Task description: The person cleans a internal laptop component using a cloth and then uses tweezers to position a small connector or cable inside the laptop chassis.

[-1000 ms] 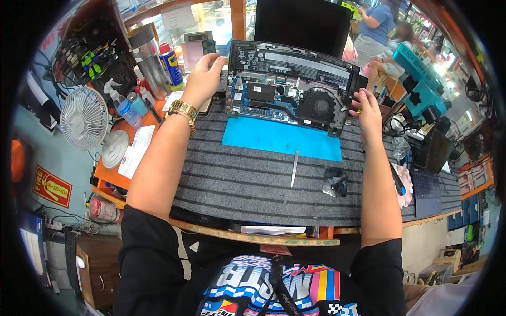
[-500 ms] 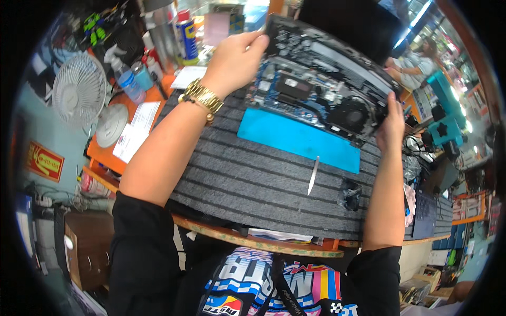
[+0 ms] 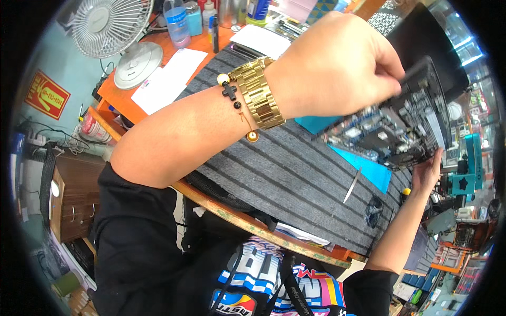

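Observation:
An opened laptop (image 3: 387, 134) with its circuit board and inner parts exposed is held tilted above the mat, at the right of the head view. At its upper left edge my left hand (image 3: 340, 63) is closed, thumb and fingers pinching; the exact contact is partly hidden behind the hand. My right hand (image 3: 428, 174) grips the laptop's lower right corner, its fingers along the edge. Partly beneath the laptop lies a flat blue sheet (image 3: 377, 176). A thin pale pointed tool (image 3: 352, 185) rests on the striped grey mat (image 3: 279, 168) nearer to me.
A small dark crumpled item (image 3: 373, 211) lies on the mat. At the left are a white fan (image 3: 112, 26), papers (image 3: 168, 81), a spray bottle (image 3: 177, 23) and a black marker (image 3: 215, 34). A dark monitor (image 3: 429, 45) stands behind the laptop; a teal stand (image 3: 466, 168) is at far right.
The laptop has moved to the right in view and turned to a steeper tilt, with both hands still on it. My left arm now reaches farther across; the view has shifted too.

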The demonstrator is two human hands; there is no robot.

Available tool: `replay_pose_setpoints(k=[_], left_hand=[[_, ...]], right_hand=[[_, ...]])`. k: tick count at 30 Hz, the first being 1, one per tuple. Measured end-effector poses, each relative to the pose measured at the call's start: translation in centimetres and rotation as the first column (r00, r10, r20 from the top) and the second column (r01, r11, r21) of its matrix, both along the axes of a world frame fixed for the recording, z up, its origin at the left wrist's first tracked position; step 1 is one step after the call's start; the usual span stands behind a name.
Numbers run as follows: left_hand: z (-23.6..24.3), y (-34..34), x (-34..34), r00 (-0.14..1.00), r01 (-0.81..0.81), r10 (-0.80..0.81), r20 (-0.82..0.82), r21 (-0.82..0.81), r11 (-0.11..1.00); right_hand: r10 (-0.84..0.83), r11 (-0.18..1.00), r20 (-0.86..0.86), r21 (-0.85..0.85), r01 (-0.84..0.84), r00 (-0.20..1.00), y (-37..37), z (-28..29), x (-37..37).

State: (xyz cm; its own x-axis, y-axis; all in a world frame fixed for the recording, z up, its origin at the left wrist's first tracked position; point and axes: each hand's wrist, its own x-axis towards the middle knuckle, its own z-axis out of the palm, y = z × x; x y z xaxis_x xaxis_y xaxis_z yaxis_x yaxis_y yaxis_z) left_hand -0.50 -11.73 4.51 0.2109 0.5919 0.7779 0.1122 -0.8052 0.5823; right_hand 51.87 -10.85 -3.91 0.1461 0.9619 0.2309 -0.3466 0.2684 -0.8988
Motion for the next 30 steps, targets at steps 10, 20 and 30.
replay_pose_setpoints(k=[10,20,30], left_hand=[[1.2,-1.0,-3.6,0.861,0.378,-0.429,-0.274,-0.219,0.899],[-5.2,7.7,0.4,0.655,-0.155,-0.026,-0.755,-0.168,0.973],[-10.8,8.8,7.0,0.635,-0.301,0.162,-0.755,-0.049,0.953]], right_hand=[[-0.046,0.996,0.026,0.072,0.044,0.999,-2.2,-1.3,2.1],[0.026,0.993,0.047,0.116,-0.031,0.999,-2.2,-1.4,-0.4],[-0.109,0.989,0.062,0.112,0.102,0.992,-1.9,-2.3,-1.0]])
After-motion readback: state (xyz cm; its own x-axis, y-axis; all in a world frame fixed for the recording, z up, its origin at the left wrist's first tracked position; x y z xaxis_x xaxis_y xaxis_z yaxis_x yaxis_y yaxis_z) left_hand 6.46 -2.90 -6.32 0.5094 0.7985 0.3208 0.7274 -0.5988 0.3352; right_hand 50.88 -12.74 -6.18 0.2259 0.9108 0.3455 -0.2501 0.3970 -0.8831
